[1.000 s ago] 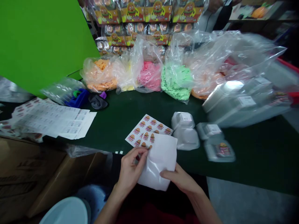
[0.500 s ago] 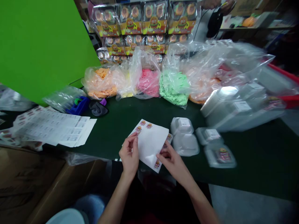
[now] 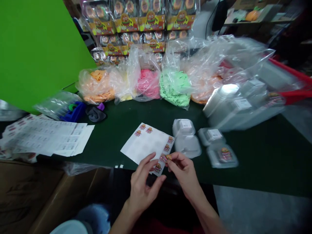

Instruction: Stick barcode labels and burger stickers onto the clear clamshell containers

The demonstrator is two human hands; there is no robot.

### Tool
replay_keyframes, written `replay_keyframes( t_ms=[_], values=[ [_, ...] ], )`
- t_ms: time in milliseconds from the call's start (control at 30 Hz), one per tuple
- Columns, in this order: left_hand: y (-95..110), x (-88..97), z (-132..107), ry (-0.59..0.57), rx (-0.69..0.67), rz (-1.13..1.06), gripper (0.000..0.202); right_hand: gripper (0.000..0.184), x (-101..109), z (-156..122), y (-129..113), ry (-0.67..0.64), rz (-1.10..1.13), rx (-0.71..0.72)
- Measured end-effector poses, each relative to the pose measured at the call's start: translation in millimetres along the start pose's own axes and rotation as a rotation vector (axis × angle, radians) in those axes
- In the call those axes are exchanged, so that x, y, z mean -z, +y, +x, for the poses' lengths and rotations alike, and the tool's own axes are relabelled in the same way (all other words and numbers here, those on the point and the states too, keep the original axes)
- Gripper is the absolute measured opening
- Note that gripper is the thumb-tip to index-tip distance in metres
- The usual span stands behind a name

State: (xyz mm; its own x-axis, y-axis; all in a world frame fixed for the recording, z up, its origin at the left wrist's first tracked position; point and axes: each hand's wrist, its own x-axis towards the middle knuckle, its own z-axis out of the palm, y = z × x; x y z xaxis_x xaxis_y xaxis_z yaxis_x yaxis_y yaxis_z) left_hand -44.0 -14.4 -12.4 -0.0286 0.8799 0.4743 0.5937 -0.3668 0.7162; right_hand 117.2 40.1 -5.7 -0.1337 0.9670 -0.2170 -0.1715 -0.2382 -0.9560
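A white sheet of burger stickers (image 3: 143, 143) lies flat on the green table, with several stickers left along its right edge and top corner. My right hand (image 3: 182, 170) pinches a burger sticker (image 3: 167, 157) between thumb and fingers, over the sheet's right edge. My left hand (image 3: 146, 183) is at the sheet's lower edge, fingers apart and holding nothing. Just right of the sheet stands an opened clear plastic box (image 3: 187, 144) with a white label on one half. Beside it, another clear box (image 3: 223, 156) carries a burger sticker and a white label.
Stacked clear boxes (image 3: 239, 107) stand at the right. Bags of orange, pink (image 3: 148, 84) and green pieces (image 3: 174, 87) line the back, before packaged burger toys (image 3: 151, 21). At left lie label sheets (image 3: 56, 136) and a blue tape dispenser (image 3: 73, 112).
The sticker sheet, bent up between both hands before, now lies flat. My left hand has let go of it and moved right; my right hand now holds a sticker.
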Motion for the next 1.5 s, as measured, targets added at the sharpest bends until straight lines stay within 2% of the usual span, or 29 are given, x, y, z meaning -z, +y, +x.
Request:
replay_keyframes(
  t_ms=[67, 167, 233, 300, 367, 467, 533, 600, 700, 767, 833, 1000, 1100, 1167, 1200, 1333, 1400, 1500],
  values=[
    [7.1, 12.3, 16.2, -0.05, 0.042, 0.006, 0.038, 0.019, 10.4, -2.3, -8.2, -0.083, -0.139, 0.062],
    [16.1, 25.2, 43.3, -0.249, -0.041, 0.038, 0.03, 0.009, 18.0, -7.7, -21.1, -0.239, -0.351, 0.147],
    [20.6, 28.0, 56.6, -0.395, -0.101, 0.043, 0.015, 0.012, 18.7, -11.8, -26.3, -0.271, -0.42, 0.188],
    [23.8, 26.6, 63.6, -0.471, -0.134, 0.053, 0.012, 0.014, 19.6, -16.3, -28.6, -0.271, -0.433, 0.198],
    [25.8, 23.2, 65.3, -0.442, -0.149, 0.053, 0.012, 0.01, 24.8, -19.9, -30.4, -0.242, -0.404, 0.199],
    [26.6, 19.6, 64.7, -0.218, -0.104, 0.007, 0.009, 0.028, 46.3, -16.0, -36.1, -0.06, -0.346, 0.245],
    [25.0, 19.2, 65.8, -0.033, 0.004, -0.073, 0.007, 0.032, 68.9, -1.2, -40.1, 0.115, -0.362, 0.324],
    [21.7, 19.4, 68.9, 0.094, 0.148, -0.219, 0.005, 0.029, 92.3, 22.7, -40.8, 0.202, -0.423, 0.418],
    [15.9, 18.3, 74.6, 0.203, 0.32, -0.465, 0.009, 0.029, 114.2, 58.3, -33.1, 0.115, -0.482, 0.447],
    [13.2, 16.4, 76.9, 0.254, 0.364, -0.534, 0.013, 0.031, 116.0, 69.1, -25.1, 0.045, -0.488, 0.404],
    [12.0, 14.0, 77.0, 0.281, 0.375, -0.528, 0.017, 0.031, 110.4, 67.1, -18.5, 0.031, -0.487, 0.377],
    [12.4, 3.2, 77.8, 0.224, 0.473, -0.516, 0.021, 0.029, 95.5, 46.4, -14.2, 0.047, -0.47, 0.352],
    [15.4, -12.4, 86.9, 0.136, 0.52, -0.526, 0.022, 0.031, 100.3, 46.9, -15.5, 0.046, -0.421, 0.347],
    [19.4, -26.5, 95.8, 0.057, 0.51, -0.55, 0.022, 0.032, 108.9, 49.1, -16.7, 0.096, -0.379, 0.376],
    [21.8, -34.1, 100.3, 0.014, 0.501, -0.575, 0.027, 0.032, 113.7, 49.3, -17.4, 0.134, -0.358, 0.391],
    [28.4, -60.7, 113.6, -0.13, 0.49, -0.659, 0.08, 0.027, 127.5, 40.1, -20.0, 0.253, -0.294, 0.392],
    [28.2, -69.0, 116.9, -0.175, 0.492, -0.65, 0.088, 0.024, 128.4, 32.5, -20.6, 0.266, -0.262, 0.371],
    [24.9, -74.2, 119.8, -0.23, 0.507, -0.617, 0.09, 0.021, 125.0, 24.6, -19.8, 0.276, -0.208, 0.352]
  ],
)
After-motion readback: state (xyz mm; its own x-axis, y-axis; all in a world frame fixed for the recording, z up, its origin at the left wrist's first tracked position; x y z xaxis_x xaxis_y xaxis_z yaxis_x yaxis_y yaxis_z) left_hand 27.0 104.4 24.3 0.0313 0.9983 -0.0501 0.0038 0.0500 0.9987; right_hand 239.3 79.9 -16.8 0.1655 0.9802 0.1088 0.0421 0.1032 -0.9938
